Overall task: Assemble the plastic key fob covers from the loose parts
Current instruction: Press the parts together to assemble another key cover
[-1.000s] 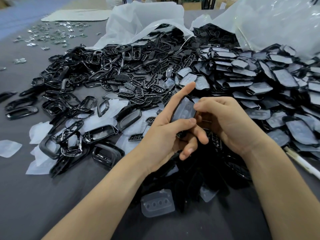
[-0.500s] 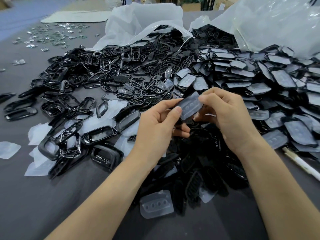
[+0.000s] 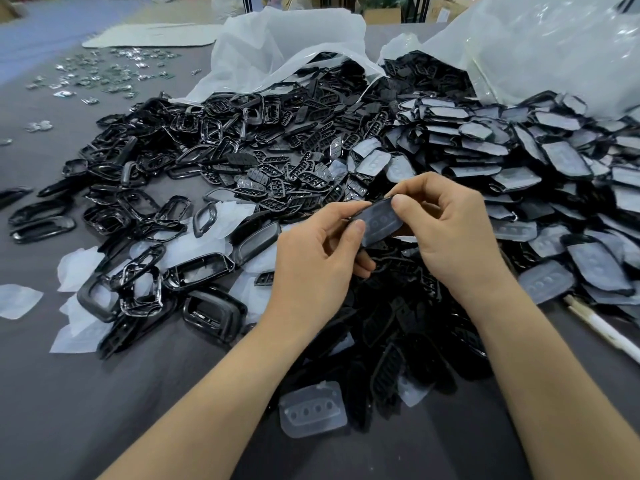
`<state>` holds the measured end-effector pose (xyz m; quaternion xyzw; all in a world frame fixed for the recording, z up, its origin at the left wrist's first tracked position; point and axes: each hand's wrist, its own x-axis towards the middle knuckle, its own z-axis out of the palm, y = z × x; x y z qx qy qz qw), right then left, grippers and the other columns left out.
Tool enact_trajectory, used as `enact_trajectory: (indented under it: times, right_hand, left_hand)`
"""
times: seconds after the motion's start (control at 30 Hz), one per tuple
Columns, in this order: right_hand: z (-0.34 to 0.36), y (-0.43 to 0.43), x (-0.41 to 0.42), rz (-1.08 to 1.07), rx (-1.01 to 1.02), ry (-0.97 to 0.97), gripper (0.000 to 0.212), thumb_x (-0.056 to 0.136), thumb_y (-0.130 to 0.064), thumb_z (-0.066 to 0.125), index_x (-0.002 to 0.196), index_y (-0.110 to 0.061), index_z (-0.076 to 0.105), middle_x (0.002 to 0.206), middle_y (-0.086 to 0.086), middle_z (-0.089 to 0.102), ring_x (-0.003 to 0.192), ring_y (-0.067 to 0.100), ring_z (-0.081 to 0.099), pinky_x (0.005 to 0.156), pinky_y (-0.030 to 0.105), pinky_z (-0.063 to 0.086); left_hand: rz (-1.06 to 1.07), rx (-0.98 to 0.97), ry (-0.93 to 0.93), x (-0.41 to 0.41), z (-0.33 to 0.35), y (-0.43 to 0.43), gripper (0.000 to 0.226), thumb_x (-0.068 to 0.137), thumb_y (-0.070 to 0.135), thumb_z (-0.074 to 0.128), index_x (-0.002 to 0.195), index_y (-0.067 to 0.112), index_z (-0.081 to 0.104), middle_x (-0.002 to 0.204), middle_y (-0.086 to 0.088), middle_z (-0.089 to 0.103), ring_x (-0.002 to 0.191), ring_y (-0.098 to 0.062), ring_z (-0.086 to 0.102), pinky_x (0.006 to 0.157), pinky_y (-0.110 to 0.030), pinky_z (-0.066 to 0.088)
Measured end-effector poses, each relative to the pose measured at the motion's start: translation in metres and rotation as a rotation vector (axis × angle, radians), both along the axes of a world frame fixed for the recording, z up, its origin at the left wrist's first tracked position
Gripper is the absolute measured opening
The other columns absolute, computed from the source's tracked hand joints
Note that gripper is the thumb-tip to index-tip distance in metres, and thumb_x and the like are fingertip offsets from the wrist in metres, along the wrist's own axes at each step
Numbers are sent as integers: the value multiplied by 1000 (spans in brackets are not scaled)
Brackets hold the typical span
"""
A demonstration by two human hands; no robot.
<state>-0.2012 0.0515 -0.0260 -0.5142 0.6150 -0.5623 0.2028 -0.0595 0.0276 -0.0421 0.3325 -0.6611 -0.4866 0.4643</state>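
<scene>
Pinching one key fob cover (image 3: pixel 379 221), left hand (image 3: pixel 311 268) and right hand (image 3: pixel 457 237) hover above table's near edge.

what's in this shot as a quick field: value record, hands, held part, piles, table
left hand: pinches key fob piece by its left end
right hand: pinches the same piece's right end
key fob piece: held above the table, round button bumps facing the camera
frame pile: black open frames, left
button plate pile: centre, behind the hands
film-covered pile: right, by a clear bag
loose clear pad: lies on grey table, between the forearms
</scene>
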Motion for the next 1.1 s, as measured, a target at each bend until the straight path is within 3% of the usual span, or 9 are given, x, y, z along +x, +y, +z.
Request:
enact_trajectory:
  times: [0.2, 0.4, 0.53, 0.67, 0.97, 1.1]
  right_hand:
    - [-4, -2, 0, 36, 50, 48, 18, 93, -8, 53, 82, -20, 59, 80, 14, 63, 79, 38, 58, 74, 45, 51]
    - [-3, 1, 3, 74, 57, 101, 11, 93, -10, 55, 86, -17, 60, 73, -3, 58, 66, 14, 51, 64, 28, 43]
    - [1, 4, 2, 126, 63, -77, 12, 90, -9, 62, 81, -17, 65, 71, -4, 64, 65, 6, 58, 61, 17, 48]
    - [2, 5, 1, 232, 171, -318, 20, 92, -8, 58, 76, -16, 67, 70, 1, 67, 66, 13, 63, 60, 25, 52]
    - [4, 6, -1, 206, 173, -309, 22, 92, -4, 56, 74, -14, 66, 63, -3, 66, 62, 11, 62, 53, 19, 47]
    - [5, 8, 1, 208, 175, -362, 21, 92, -7, 57, 75, -14, 68, 67, 0, 68, 61, 10, 63, 53, 18, 47]
  left_hand:
    - [18, -3, -63, 0, -2, 0, 20, 95, 6, 55, 107, 16, 67, 76, -6, 71, 56, -17, 68, 55, -29, 56]
    - [67, 26, -63, 0, -3, -1, 19, 94, 12, 58, 81, 23, 66, 50, -1, 61, 42, -11, 60, 46, -18, 47]
    - [65, 3, -70, 2, -2, -2, 20, 95, 10, 56, 80, 17, 67, 48, -4, 60, 38, -6, 54, 44, -15, 43]
    - [54, -12, -71, 3, -1, -2, 23, 95, 9, 56, 79, 22, 66, 48, -3, 60, 39, -8, 55, 46, -19, 46]
    - [51, -84, -106, 2, -1, 0, 26, 95, 11, 56, 81, 30, 65, 52, -3, 63, 43, -11, 60, 48, -22, 50]
    - [29, 12, -25, 1, -2, -1, 23, 97, 9, 54, 83, 24, 65, 56, -1, 64, 45, -16, 63, 45, -23, 51]
